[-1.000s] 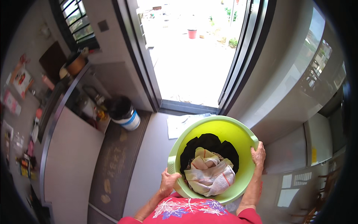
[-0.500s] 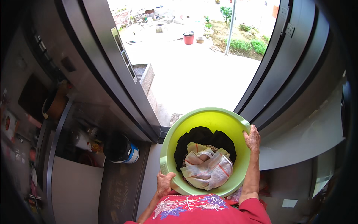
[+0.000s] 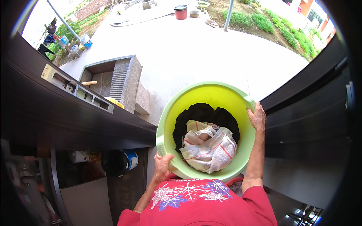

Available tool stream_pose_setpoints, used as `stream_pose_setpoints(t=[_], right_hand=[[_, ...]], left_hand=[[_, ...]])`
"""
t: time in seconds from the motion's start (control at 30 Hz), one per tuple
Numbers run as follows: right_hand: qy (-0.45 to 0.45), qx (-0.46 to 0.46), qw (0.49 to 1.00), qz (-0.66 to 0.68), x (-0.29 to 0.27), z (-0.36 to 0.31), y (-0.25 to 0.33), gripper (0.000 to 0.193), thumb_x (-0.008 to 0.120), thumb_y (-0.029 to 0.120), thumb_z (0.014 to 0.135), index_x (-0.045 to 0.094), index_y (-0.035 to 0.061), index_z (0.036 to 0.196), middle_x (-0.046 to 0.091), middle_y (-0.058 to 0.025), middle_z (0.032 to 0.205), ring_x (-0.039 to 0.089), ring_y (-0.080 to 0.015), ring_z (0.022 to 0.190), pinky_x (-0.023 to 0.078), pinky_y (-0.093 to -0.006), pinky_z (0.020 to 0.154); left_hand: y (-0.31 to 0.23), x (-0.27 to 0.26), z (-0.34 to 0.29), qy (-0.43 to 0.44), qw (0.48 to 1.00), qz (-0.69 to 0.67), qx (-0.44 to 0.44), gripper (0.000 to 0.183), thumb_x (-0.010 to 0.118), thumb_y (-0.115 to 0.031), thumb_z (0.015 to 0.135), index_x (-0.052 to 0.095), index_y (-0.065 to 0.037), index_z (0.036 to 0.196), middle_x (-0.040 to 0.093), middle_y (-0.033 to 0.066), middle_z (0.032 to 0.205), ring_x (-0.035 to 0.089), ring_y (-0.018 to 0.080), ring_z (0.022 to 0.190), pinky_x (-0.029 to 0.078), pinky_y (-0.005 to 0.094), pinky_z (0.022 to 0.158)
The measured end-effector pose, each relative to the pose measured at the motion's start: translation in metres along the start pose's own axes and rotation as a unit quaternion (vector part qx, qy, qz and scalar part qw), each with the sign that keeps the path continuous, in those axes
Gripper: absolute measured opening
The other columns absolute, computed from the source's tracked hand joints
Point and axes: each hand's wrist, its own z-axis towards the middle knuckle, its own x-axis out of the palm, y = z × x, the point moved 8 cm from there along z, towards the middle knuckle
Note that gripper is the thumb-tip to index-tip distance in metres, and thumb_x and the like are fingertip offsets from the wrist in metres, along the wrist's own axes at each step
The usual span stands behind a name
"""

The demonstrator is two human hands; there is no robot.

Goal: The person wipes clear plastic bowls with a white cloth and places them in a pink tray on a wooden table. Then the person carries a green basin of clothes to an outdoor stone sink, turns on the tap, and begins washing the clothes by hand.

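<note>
A large light-green plastic basin is held in front of my body. My left hand grips its rim at the lower left, and my right hand grips the handle at its right. Inside lies a whitish towel with red stripes, bunched up on top. Behind and around the towel is black cloth. Some patterned fabric is partly hidden under the towel.
I am in a doorway between a dark door frame with a metal lock plate and a dark door panel. Outside, a stone washing sink with a ridged slope stands left. Farther off are a red bucket, a metal pole and plants.
I have moved forward into the doorway with the basin still in both hands. The stone sink and more of the yard have come into view.
</note>
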Motion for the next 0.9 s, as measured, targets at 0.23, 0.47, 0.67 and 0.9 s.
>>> stream_pose_setpoints(t=[0.23,0.47,0.67,0.9], right_hand=[[0.014,-0.012,1.000,-0.003,-0.013,0.000,-0.004,0.034,0.058,0.030,0.082,0.048,0.0039,0.102,0.058,-0.0193,0.099,0.056,-0.0396,0.093,0.045,-0.0474,0.075],[-0.002,0.005,0.999,0.033,-0.024,-0.012,-0.024,0.035,0.057,0.030,0.083,0.048,0.0046,0.106,0.059,-0.0195,0.099,0.056,-0.0384,0.094,0.043,-0.0456,0.078],[-0.030,-0.006,0.999,0.036,-0.029,0.003,-0.002,0.033,0.057,0.027,0.083,0.049,0.0049,0.107,0.059,-0.0187,0.099,0.056,-0.0376,0.093,0.042,-0.0449,0.078],[-0.056,-0.049,0.997,0.021,0.031,0.088,0.073,0.032,0.058,0.024,0.081,0.046,0.0036,0.104,0.057,-0.0183,0.100,0.055,-0.0377,0.093,0.042,-0.0458,0.078]], left_hand=[[0.008,0.000,-0.009,-0.021,1.000,0.009,-0.007,0.034,0.062,0.006,0.067,0.055,-0.002,0.099,0.060,0.0042,0.085,0.058,0.0125,0.073,0.049,0.0269,0.067],[0.009,0.011,-0.011,0.018,1.000,-0.021,0.012,0.041,0.062,0.004,0.067,0.054,0.000,0.106,0.059,0.0030,0.087,0.056,0.0117,0.076,0.048,0.0263,0.070],[0.004,0.011,0.018,0.034,0.998,-0.049,0.019,0.040,0.060,0.005,0.069,0.055,-0.002,0.108,0.063,0.0049,0.089,0.060,0.0126,0.076,0.050,0.0277,0.070],[-0.012,0.002,0.130,0.028,0.997,-0.067,0.029,0.044,0.060,0.001,0.066,0.054,-0.002,0.110,0.061,0.0039,0.087,0.057,0.0134,0.075,0.048,0.0276,0.069]])
